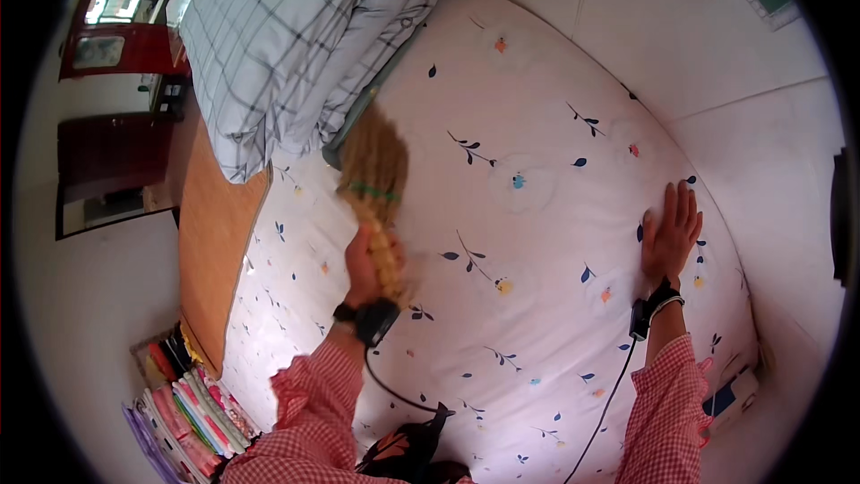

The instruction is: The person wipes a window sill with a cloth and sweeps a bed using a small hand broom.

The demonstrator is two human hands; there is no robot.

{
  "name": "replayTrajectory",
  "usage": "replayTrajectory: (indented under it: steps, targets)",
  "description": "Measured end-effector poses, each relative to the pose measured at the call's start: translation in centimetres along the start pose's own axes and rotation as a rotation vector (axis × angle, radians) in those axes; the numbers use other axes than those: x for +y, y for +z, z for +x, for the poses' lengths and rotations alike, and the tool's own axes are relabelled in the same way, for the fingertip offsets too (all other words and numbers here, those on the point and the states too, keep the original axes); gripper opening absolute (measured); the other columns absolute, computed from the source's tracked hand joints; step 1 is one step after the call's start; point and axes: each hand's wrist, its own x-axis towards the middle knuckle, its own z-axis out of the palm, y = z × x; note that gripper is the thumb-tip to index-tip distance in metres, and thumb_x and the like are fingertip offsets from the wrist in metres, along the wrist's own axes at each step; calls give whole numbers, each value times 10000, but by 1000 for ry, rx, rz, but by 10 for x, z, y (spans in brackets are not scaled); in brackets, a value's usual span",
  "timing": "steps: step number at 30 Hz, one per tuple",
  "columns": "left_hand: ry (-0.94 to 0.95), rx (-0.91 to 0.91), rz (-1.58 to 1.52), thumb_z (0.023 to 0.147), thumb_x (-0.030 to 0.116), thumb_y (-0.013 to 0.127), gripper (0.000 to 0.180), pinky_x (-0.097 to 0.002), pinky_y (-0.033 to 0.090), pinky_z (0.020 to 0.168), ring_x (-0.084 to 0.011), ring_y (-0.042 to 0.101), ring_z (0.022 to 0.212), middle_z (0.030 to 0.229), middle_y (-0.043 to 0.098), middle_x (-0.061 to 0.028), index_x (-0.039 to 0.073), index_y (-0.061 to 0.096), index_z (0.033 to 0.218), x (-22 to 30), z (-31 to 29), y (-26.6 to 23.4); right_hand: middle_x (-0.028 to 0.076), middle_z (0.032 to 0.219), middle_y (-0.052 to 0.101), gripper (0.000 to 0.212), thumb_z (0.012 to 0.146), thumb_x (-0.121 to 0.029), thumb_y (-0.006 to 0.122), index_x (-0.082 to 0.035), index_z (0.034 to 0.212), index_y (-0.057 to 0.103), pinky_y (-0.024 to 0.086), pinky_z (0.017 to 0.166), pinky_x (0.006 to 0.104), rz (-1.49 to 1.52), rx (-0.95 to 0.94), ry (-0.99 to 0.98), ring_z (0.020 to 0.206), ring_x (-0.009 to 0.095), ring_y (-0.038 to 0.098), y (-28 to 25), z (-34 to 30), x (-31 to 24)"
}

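My left hand (365, 269) is closed round the handle of a straw hand broom (374, 161), bound with a green band. The bristles point away from me and rest on or just above the floral bed sheet (537, 269), close to the folded checked quilt (278, 45); blur hides whether they touch. My right hand (670, 231) lies flat on the sheet near the bed's right edge, fingers stretched out, holding nothing. Each wrist wears a black device with a cable.
An orange-brown mat or board (219, 251) lies along the bed's left side. Folded cloths (193, 408) are stacked at the lower left. A pale wall (752, 134) runs along the right side. Dark red furniture (116, 157) stands at the far left.
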Motion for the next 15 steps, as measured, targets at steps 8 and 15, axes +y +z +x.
replayTrajectory:
  steps: [8,15]
  targets:
    - [84,214,30,909,538,384,480,-316,485,554,-177,549,600,692,549,-59,82,528,871,-69,-82,-76,79,1486,279,509,943,-358,370,-132,1398,335,142,1126,478,-39,6,-18,1385,264,214,5,-8,1]
    - [131,-195,485,984,286,392,340,-289,463,778,-199,574,826,941,589,-129,-13,507,1101,-108,-64,6,64,1487,279,514,955,-393,332,-165,1415,310,142,1131,469,-43,42,-23,1384,250,221,11,-8,3]
